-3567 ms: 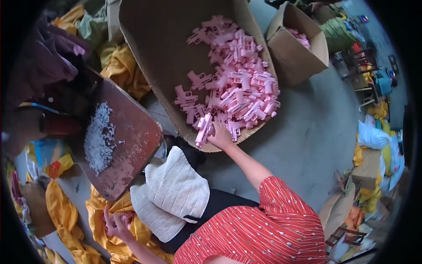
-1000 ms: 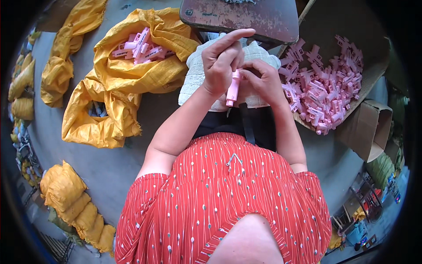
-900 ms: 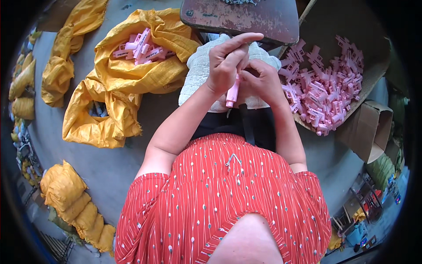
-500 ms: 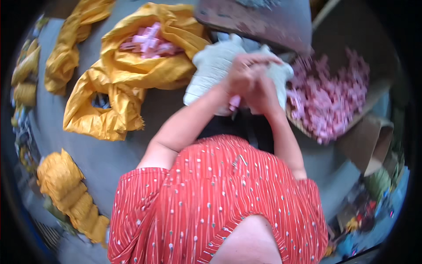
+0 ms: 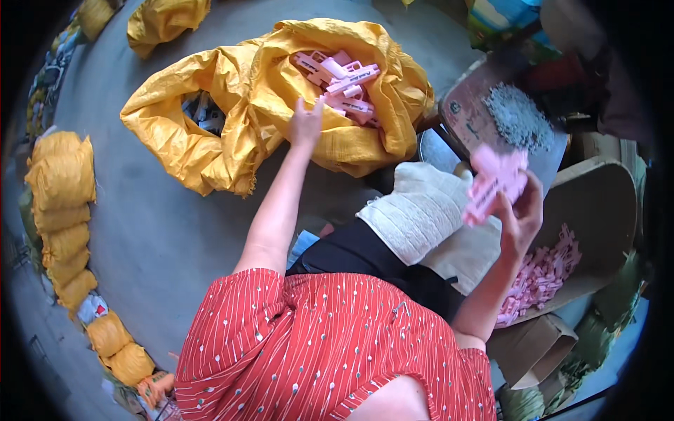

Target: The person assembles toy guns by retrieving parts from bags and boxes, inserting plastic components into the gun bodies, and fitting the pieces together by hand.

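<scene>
My right hand point(image 5: 523, 214) is closed round a pink plastic part point(image 5: 495, 184) with dark print along its edge, raised over my lap to the right; whether it is one part or two stacked, I cannot tell. My left hand point(image 5: 306, 125) reaches forward to an open yellow woven sack point(image 5: 330, 151), its fingers apart near the sack's rim. Inside that sack lie several larger pink plastic pieces point(image 5: 353, 81), some printed in dark. Light cloth covers point(image 5: 421, 203) lie over my knees.
A second yellow sack point(image 5: 189, 151) holding dark and pale pieces adjoins on the left. To the right, a brown bin point(image 5: 597, 184) holds a heap of small pink parts point(image 5: 544, 274). A worn stool point(image 5: 463, 112) bears pale bits point(image 5: 519, 116). Yellow bundles point(image 5: 63, 175) line the far left.
My hands were together over my lap; they have parted. The left has gone forward to the sack, the right has moved right with the pink part. The view has turned left.
</scene>
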Tool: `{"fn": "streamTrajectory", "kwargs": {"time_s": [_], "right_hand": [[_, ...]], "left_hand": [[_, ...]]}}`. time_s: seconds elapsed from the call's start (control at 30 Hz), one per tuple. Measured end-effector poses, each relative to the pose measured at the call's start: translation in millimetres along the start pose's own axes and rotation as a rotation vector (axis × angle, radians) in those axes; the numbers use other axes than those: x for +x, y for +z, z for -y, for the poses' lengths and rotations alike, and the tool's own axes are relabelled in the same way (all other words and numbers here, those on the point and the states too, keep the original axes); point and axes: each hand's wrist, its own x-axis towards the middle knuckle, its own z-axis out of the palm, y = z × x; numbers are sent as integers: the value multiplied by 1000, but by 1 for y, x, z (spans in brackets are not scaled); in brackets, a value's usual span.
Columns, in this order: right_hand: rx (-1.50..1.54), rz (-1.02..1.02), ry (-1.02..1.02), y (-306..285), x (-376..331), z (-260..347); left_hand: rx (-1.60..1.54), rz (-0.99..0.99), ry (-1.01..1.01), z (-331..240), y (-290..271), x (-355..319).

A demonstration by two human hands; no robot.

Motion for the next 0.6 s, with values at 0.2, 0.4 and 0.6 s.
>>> {"fn": "streamTrajectory", "kwargs": {"time_s": [0.2,0.4,0.6], "right_hand": [[42,339,-205,166,105,11],[-432,384,-411,298,171,-120],[-311,554,81,328,156,-243]], "left_hand": [[190,-77,-334,61,23,61],[-1,-12,-361,62,36,69],[-535,-194,-120,95,61,85]]}}
